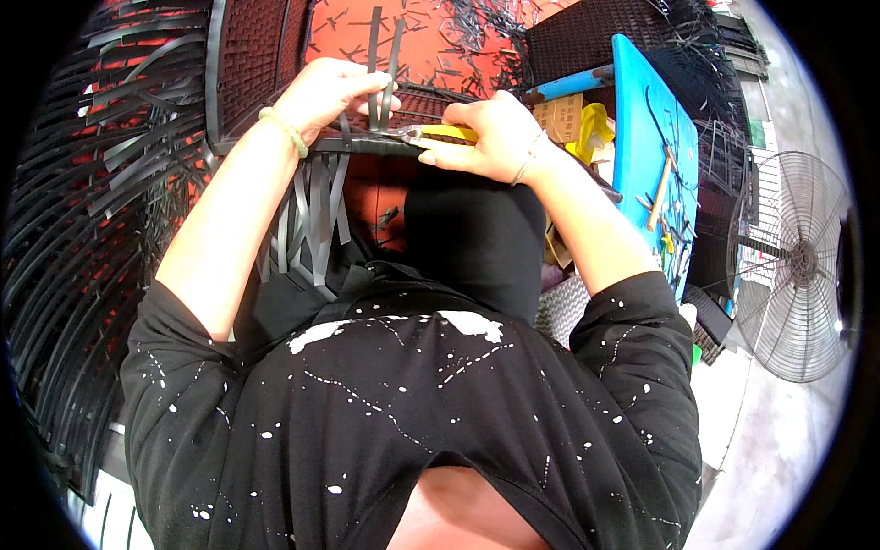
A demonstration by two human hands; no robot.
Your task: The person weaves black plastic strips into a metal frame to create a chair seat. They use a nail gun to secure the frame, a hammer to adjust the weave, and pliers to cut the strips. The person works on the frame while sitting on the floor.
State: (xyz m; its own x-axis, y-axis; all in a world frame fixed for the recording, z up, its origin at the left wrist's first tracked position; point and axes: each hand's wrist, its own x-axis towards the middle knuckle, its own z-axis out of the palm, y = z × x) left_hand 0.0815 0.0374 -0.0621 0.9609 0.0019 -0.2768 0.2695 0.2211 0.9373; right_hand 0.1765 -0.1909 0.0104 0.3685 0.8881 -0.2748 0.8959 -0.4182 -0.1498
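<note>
Red floor littered with black strip offcuts fills the top of the view, with woven black panels stacked around it. Your left hand (325, 92) is closed around two upright black strips (382, 55), pinching them just above the dark frame rail (367, 145) at about 12 o'clock. Your right hand (486, 137), just beside it at 1 o'clock, grips yellow-handled pliers (440, 134) whose tip points left and touches the strips at the rail. Loose strip ends (316, 220) hang below the rail. A blue table (642, 128) with a hammer (658, 194) stands at 2 o'clock, and a metal fan (796, 266) at 3 o'clock.
</note>
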